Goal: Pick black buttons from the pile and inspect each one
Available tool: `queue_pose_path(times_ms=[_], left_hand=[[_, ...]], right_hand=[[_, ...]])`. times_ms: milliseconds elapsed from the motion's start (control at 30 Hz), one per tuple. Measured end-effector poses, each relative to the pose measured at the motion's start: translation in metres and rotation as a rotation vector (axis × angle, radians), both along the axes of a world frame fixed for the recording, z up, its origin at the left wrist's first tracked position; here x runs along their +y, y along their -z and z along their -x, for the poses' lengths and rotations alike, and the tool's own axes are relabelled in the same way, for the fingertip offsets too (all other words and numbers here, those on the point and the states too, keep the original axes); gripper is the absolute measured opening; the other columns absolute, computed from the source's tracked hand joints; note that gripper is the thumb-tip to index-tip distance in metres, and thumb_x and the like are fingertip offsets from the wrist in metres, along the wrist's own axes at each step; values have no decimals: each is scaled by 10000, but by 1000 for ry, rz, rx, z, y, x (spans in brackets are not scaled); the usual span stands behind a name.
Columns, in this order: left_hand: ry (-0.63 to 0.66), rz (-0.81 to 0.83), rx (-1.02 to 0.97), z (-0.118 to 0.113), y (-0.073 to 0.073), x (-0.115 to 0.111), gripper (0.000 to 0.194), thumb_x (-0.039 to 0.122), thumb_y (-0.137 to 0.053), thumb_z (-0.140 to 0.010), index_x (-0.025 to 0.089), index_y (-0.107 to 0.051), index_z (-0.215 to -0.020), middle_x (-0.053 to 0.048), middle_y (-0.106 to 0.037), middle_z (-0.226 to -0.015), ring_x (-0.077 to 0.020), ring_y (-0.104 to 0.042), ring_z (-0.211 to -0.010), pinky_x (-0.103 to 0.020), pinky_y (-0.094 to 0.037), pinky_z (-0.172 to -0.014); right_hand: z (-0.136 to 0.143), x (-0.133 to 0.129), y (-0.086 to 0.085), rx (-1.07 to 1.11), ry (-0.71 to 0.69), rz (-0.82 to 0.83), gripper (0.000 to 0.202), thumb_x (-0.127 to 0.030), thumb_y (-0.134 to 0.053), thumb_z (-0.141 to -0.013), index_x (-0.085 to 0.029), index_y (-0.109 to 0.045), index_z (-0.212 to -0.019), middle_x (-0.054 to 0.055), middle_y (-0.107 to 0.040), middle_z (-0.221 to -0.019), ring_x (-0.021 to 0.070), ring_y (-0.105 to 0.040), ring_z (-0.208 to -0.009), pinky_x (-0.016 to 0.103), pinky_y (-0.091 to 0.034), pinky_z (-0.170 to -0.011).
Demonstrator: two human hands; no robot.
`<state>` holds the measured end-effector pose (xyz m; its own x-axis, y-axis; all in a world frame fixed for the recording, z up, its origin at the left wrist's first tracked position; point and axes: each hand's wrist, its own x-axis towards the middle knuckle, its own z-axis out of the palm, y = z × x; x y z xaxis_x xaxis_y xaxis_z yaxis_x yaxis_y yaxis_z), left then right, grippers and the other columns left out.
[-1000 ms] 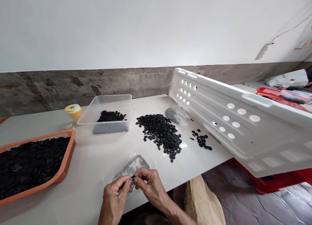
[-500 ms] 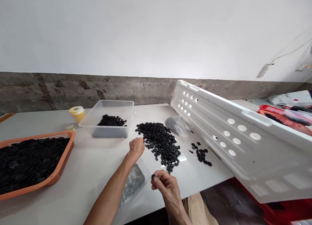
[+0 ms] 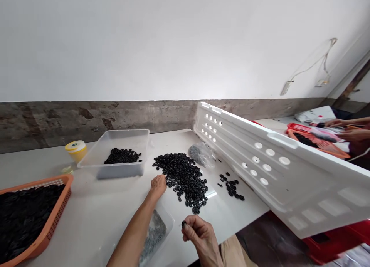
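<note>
My left hand [image 3: 158,185] is closed at the near left edge of a pile of small black oval rings [image 3: 185,178] on the white table. Its fingertips point away from me, so what they grip is hidden. My right hand [image 3: 201,236] pinches one small black ring [image 3: 184,224] between thumb and forefinger, in front of the pile. Beneath my left forearm stands a clear plastic container [image 3: 169,220] of small grey pieces, partly covered by the arm. Several loose black pieces [image 3: 231,188] lie to the right of the pile.
A clear bin [image 3: 121,170] with black pieces stands behind left. An orange basket [image 3: 54,217] full of black parts and a yellow-and-white spool [image 3: 76,151] are at left. A clear bag [image 3: 206,156] lies near the tilted white crate [image 3: 231,140]. Another person's hands [image 3: 351,130] work far right.
The view has turned right and slightly upward, so the table things appear further left and lower. Another person's hands have come into view. My right hand still pinches the black ring.
</note>
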<state>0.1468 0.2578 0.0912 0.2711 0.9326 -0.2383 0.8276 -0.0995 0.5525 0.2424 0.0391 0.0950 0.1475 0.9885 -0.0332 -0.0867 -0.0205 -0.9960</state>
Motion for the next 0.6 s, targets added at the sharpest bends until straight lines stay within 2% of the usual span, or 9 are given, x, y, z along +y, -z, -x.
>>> queue_pose_path(times_ms=[67, 133, 233, 300, 400, 467, 533, 600], left_hand=[[-70, 68, -228, 3, -9, -5, 302, 368, -590, -880, 109, -621, -1033, -64, -635, -1027, -158, -613, -986, -360, -520, -903], [-107, 125, -513, 10, -21, -16, 330, 374, -540, -907, 104, -596, -1088, -58, -643, -981, -130, -626, -884, -317, -538, -829], [-138, 180, -932, 32, -38, -51, 351, 317, -501, -906, 114, -529, -1190, -65, -646, -1024, -83, -630, -787, -242, -528, -747], [-171, 211, -1137, 53, -44, -83, 417, 354, -598, -809, 124, -543, -1153, -52, -649, -1005, -67, -628, -731, -199, -507, -693], [-267, 246, -1302, 87, -47, -128, 532, 431, -752, -649, 139, -586, -1061, -30, -665, -890, -80, -634, -688, -193, -510, -670], [-377, 257, -1359, 107, -46, -150, 567, 430, -828, -566, 137, -633, -1011, -35, -681, -825, -95, -636, -648, -196, -518, -639], [-514, 246, -1400, 124, -44, -166, 567, 381, -887, -488, 138, -692, -961, -36, -688, -756, -112, -636, -609, -200, -526, -604], [-593, 215, -1415, 138, -40, -175, 518, 330, -910, -453, 150, -740, -909, -38, -692, -725, -128, -641, -598, -210, -544, -599]], right_hand=[[2, 2, -3, 10, -8, -13, 595, -627, -668, -744, -52, -521, -780, 40, -475, -676, 41, -468, -612, 138, -389, -609], [4, 5, -7, 21, -9, -29, 595, -623, -671, -744, -50, -517, -781, 44, -484, -681, 42, -475, -616, 134, -387, -609], [8, 12, -16, 40, 0, -66, 589, -613, -676, -746, -49, -515, -796, 49, -501, -698, 41, -483, -619, 131, -394, -608], [13, 17, -24, 47, -1, -96, 574, -600, -670, -762, -49, -516, -803, 52, -512, -703, 41, -489, -621, 129, -400, -609], [27, 25, -37, 51, -47, -138, 554, -583, -658, -783, -49, -517, -813, 55, -522, -694, 45, -503, -625, 125, -401, -610], [40, 28, -42, 64, -110, -154, 553, -582, -656, -786, -49, -516, -824, 56, -526, -694, 47, -512, -621, 123, -399, -605], [55, 30, -45, 85, -180, -161, 552, -582, -649, -793, -49, -509, -822, 61, -532, -706, 48, -520, -624, 122, -398, -604], [69, 31, -47, 101, -238, -162, 543, -577, -634, -810, -49, -506, -825, 69, -542, -726, 49, -525, -636, 121, -398, -608]])
